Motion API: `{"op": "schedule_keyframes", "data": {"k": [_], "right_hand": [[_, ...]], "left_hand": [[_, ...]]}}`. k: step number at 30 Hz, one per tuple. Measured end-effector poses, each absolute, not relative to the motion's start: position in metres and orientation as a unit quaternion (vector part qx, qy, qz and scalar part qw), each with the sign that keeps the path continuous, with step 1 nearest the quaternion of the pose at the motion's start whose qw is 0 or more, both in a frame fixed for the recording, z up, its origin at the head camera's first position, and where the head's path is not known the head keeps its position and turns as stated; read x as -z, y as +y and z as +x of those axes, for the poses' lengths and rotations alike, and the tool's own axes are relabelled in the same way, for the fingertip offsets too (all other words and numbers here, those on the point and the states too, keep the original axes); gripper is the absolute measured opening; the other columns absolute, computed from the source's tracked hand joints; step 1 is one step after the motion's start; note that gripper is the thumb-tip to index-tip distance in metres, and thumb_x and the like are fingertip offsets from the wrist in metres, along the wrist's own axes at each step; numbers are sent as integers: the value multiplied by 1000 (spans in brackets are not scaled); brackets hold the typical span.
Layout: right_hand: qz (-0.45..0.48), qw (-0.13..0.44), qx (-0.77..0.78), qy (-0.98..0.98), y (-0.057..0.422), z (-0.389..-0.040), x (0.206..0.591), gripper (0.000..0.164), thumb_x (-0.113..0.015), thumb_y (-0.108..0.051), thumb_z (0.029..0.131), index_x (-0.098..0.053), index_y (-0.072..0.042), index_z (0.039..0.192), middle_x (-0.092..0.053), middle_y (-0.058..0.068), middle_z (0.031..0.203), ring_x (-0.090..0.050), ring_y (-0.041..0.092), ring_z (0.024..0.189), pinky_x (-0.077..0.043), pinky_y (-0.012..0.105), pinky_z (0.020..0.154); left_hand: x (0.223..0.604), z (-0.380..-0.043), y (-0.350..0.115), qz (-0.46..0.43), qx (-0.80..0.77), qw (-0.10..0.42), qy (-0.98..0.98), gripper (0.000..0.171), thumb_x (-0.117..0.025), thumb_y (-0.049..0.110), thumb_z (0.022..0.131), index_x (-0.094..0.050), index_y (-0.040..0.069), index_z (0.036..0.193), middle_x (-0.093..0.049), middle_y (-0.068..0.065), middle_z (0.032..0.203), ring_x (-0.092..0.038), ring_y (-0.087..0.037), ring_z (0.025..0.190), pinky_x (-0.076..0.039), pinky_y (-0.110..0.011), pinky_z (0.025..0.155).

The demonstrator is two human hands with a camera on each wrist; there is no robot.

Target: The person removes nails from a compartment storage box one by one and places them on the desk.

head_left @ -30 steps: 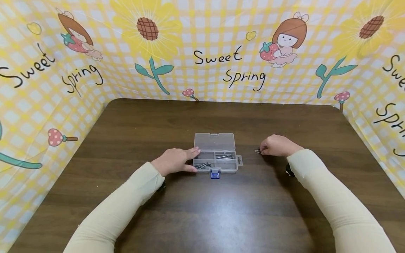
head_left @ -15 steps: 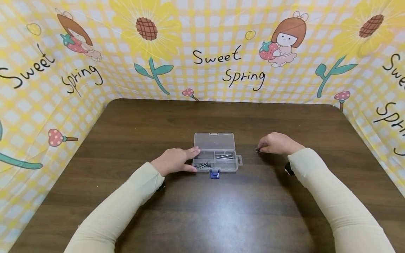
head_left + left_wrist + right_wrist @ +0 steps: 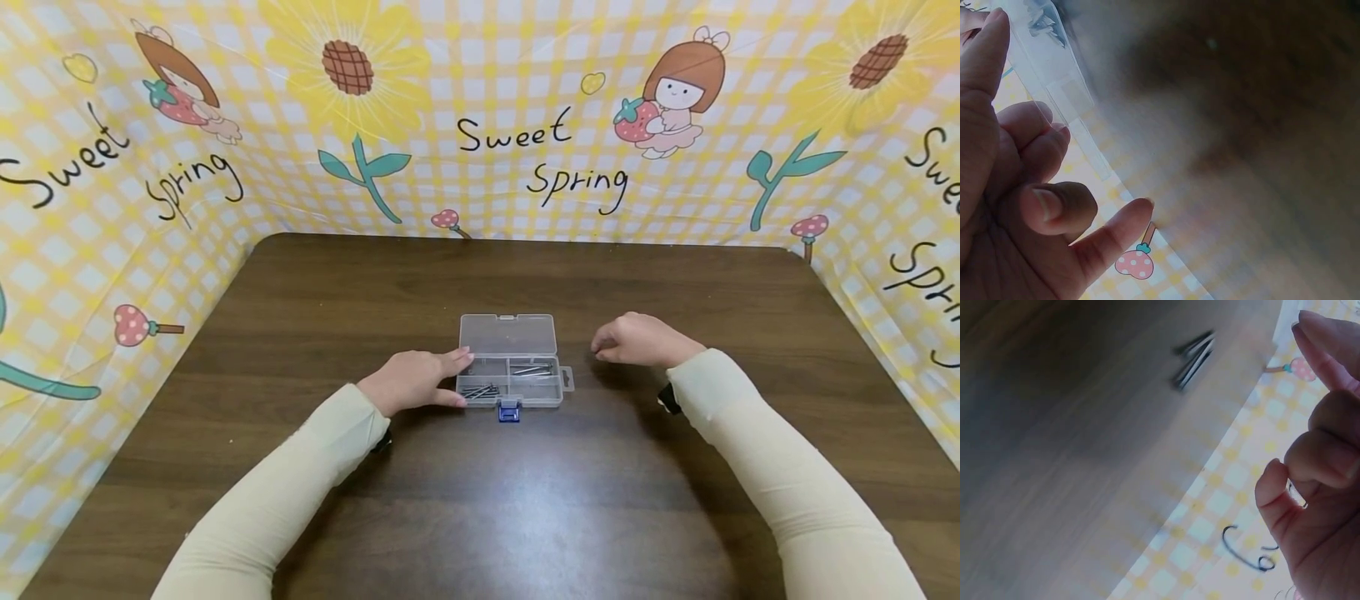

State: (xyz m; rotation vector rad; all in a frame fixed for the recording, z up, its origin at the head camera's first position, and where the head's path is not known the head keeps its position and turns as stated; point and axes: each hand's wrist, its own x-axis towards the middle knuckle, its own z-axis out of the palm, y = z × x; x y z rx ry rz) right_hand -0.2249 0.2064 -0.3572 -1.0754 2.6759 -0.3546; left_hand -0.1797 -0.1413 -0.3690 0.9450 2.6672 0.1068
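Note:
A clear plastic divided box lies on the table with its lid folded back. Dark nails fill its front left compartment; lighter ones lie in the back right one. My left hand rests at the box's left end, thumb and forefinger stretched along it. Right of the box is my right hand, thumb and forefinger tips together; I cannot tell whether a nail is between them. In the right wrist view, a few loose nails lie on the table near those fingertips.
The brown wood-grain table is bordered at the back and sides by a yellow checked cloth. A blue latch sticks out from the box's front, and a hanging tab from its right side.
My right hand has moved left a little, toward the box, from beside the loose nails, which it now hides in the head view. My left hand and the box have stayed put.

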Motion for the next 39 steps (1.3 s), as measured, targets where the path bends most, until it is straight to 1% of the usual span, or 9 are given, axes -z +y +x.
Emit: {"op": "schedule_keyframes", "data": {"k": [5, 13, 18, 24, 28, 32, 39], "right_hand": [[-377, 122, 118, 910, 191, -225, 357, 12, -64, -10, 89, -73, -5, 96, -71, 4, 95, -66, 24, 92, -50, 43, 83], [-402, 124, 111, 900, 166, -224, 354, 12, -64, -11, 89, -74, -9, 95, -71, -1, 94, -65, 19, 88, -50, 40, 82], [-406, 133, 102, 898, 155, -225, 350, 12, -64, -10, 88, -74, -10, 94, -71, -1, 93, -65, 18, 88, -51, 39, 81], [-422, 138, 95, 891, 144, -226, 349, 14, -63, -8, 87, -75, -9, 94, -71, -1, 92, -64, 15, 83, -51, 37, 78], [-425, 143, 90, 889, 138, -225, 349, 18, -62, -7, 87, -76, -9, 97, -72, -1, 94, -65, 16, 88, -51, 37, 79], [-434, 143, 80, 886, 133, -225, 350, 17, -61, -7, 89, -75, -9, 98, -72, 0, 96, -66, 18, 92, -51, 37, 82], [-432, 141, 66, 888, 126, -223, 354, 15, -63, -9, 90, -75, -8, 99, -72, 2, 98, -66, 18, 92, -51, 37, 83]], "left_hand": [[369, -180, -142, 330, -38, 154, 930, 75, -63, 48, 87, -39, 9, 147, -34, -5, 152, -50, -29, 125, -46, -43, 92], [368, -179, -143, 336, -34, 145, 930, 75, -62, 48, 87, -40, 9, 146, -35, -6, 151, -50, -29, 125, -47, -43, 90], [366, -179, -140, 335, -41, 145, 930, 74, -63, 48, 87, -40, 9, 147, -34, -5, 152, -51, -29, 124, -47, -43, 91], [365, -178, -139, 332, -39, 150, 931, 75, -63, 48, 87, -40, 9, 147, -34, -4, 152, -50, -28, 125, -46, -43, 92], [366, -177, -140, 328, -37, 153, 931, 75, -63, 48, 87, -40, 10, 147, -34, -4, 152, -50, -28, 125, -46, -43, 91], [366, -177, -140, 329, -35, 151, 931, 75, -63, 48, 87, -40, 10, 147, -34, -3, 152, -51, -28, 124, -47, -42, 90], [366, -179, -143, 336, -35, 146, 930, 75, -63, 48, 87, -40, 9, 146, -35, -5, 151, -51, -28, 124, -47, -42, 91]]}}
